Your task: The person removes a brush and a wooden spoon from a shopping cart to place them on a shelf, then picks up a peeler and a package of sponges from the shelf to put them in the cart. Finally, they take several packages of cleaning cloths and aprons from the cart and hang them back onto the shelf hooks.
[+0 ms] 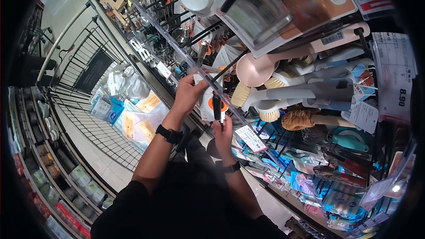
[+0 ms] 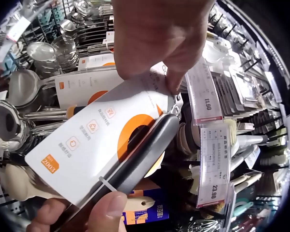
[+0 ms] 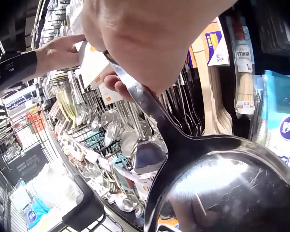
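Note:
A ladle with a black handle [image 1: 217,106] and a large shiny metal bowl [image 3: 217,193] has a white and orange card [image 2: 106,121] tied along its handle. My left hand [image 1: 188,95] [image 2: 162,38] pinches the card's top corner beside the handle's end. Lower down, my right hand [image 1: 223,137] [image 3: 135,43] grips the ladle, its thumb by the tie in the left wrist view. The bowl hangs past the right hand, partly outside the right wrist view.
Hooks hold brushes [image 1: 305,90], a pink scoop [image 1: 254,68] and other ladles [image 2: 24,87]. A clear rail with price tags [image 1: 251,138] runs close beside the hands. A wire cart [image 1: 79,119] with packaged goods stands at the left, with shelves [image 1: 57,168] beyond it.

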`<state>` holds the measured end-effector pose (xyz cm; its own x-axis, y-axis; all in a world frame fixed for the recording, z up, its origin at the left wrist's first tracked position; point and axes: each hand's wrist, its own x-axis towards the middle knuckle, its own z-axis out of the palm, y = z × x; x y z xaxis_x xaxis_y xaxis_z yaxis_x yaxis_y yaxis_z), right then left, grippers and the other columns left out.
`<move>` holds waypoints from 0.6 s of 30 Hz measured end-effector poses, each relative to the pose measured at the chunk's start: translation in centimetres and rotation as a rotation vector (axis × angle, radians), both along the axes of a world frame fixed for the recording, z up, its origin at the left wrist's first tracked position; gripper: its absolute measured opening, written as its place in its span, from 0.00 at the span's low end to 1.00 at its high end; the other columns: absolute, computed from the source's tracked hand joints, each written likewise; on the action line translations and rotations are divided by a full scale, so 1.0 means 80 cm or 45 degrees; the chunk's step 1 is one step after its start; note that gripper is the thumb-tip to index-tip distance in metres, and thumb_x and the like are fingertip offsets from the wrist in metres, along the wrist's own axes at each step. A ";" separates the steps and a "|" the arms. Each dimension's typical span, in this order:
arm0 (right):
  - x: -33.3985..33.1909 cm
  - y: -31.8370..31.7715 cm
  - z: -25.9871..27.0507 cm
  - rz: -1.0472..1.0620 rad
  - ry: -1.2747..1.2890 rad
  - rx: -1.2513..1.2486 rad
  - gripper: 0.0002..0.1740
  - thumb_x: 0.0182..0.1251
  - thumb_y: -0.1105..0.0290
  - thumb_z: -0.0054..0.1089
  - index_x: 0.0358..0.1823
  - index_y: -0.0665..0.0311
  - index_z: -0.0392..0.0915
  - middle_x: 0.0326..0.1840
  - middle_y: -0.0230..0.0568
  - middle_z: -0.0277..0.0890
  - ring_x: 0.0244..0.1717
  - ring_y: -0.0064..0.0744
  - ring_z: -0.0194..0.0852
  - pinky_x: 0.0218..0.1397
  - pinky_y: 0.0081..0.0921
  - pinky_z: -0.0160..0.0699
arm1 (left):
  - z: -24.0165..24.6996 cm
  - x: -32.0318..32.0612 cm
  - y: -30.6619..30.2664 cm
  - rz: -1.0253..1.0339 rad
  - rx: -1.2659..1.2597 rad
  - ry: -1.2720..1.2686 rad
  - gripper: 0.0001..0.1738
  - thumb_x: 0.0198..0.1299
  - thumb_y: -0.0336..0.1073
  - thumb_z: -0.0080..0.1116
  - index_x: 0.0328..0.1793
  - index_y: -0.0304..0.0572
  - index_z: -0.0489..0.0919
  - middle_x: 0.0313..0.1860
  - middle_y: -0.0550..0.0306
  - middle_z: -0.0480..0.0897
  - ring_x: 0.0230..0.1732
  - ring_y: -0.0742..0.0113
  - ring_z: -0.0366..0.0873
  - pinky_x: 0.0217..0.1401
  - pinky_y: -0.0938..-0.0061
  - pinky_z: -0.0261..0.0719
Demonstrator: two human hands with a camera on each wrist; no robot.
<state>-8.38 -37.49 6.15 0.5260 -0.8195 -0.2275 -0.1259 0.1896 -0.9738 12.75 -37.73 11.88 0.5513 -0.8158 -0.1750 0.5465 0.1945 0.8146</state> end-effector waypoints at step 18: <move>0.061 -0.080 -0.082 0.241 0.406 -0.432 0.29 0.75 0.55 0.55 0.64 0.73 0.66 0.59 0.62 0.72 0.62 0.56 0.69 0.67 0.40 0.63 | -0.081 -0.034 0.143 0.368 0.362 -0.481 0.14 0.68 0.32 0.60 0.56 0.37 0.74 0.48 0.60 0.78 0.51 0.74 0.76 0.57 0.76 0.74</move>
<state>-3.47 -43.88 -0.44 0.6201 -0.7722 -0.1383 -0.4291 -0.1862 -0.8839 10.05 -26.32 5.42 0.8127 -0.5716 -0.1131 0.1634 0.0374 0.9858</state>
